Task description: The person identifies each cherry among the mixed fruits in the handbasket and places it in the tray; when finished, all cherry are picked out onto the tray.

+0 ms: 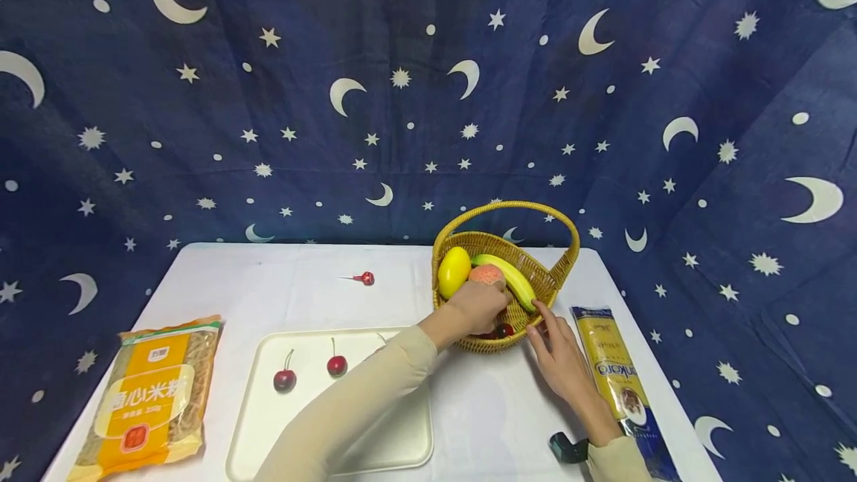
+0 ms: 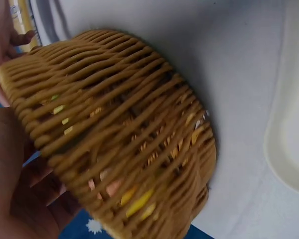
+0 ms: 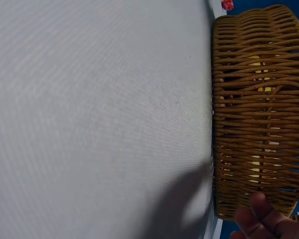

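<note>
A wicker basket (image 1: 483, 345) with a tall handle stands toward the back right. Inside it lie a yellow lemon-like fruit (image 1: 454, 271), a banana (image 1: 512, 277), a pinkish-orange round fruit (image 1: 486, 274) and dark red cherries (image 1: 504, 330). My left hand (image 1: 477, 306) reaches over the near rim into the basket, beside the round fruit. Its fingertips are hidden from the head view; what they hold, if anything, is unclear. At the right rim, my right hand (image 1: 561, 358) holds the basket, forefinger at the edge. In the right wrist view the basket's woven side (image 3: 259, 119) meets a fingertip (image 3: 259, 200).
A cream tray (image 1: 244, 422) with cherries (image 1: 284, 380) lies under my left arm. An orange noodle bag (image 1: 143, 400) lies at left, a blue-and-gold pasta packet (image 1: 619, 374) at right. A small red item with a thin point (image 1: 365, 278) lies behind the tray.
</note>
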`<state>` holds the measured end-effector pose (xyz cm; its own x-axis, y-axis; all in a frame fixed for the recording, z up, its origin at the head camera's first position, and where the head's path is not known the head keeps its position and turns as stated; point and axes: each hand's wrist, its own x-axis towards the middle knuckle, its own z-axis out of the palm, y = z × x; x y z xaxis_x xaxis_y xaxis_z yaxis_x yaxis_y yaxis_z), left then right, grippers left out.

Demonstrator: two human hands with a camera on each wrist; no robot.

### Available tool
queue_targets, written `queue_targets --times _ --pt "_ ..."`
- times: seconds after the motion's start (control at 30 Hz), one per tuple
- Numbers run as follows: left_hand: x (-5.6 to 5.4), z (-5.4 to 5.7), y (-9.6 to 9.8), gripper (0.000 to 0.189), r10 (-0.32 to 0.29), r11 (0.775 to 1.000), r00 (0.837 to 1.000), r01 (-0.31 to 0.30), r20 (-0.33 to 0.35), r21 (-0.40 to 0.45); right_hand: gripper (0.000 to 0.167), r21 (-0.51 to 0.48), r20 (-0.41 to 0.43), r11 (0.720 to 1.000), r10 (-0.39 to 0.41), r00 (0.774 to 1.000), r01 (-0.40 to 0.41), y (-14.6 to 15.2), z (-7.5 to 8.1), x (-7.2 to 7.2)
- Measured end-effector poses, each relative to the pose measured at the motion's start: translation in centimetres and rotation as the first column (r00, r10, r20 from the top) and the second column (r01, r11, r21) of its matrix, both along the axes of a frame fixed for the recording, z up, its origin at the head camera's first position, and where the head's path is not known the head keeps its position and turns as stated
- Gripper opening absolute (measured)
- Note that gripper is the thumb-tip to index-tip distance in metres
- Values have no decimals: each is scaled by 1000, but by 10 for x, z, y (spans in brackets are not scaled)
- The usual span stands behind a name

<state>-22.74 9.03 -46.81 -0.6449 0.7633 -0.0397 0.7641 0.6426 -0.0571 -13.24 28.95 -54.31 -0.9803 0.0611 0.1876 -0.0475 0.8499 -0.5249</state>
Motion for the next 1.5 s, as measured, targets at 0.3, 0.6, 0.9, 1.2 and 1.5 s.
queue_targets --times 0.3,0.6,0.9,1.2,1.5 --pt "16 25 -30 39 -24 987 999 30 -38 161 57 8 1 1000 7 1000 -7 1 0 3" --pt "44 54 -75 37 22 915 997 11 -78 403 57 -11 2 1000 19 1000 -19 -2 3 2" --pt "73 60 -139 37 150 792 987 -85 -58 604 56 -14 -16 1000 24 1000 -24 1 3 0" --pt "113 37 -195 41 268 712 963 -176 -32 680 58 -17 -1 1000 23 1000 -23 1 5 2" --pt "155 7 -253 46 448 637 891 -266 -67 723 57 -7 -13 1000 23 1000 -23 2 4 1"
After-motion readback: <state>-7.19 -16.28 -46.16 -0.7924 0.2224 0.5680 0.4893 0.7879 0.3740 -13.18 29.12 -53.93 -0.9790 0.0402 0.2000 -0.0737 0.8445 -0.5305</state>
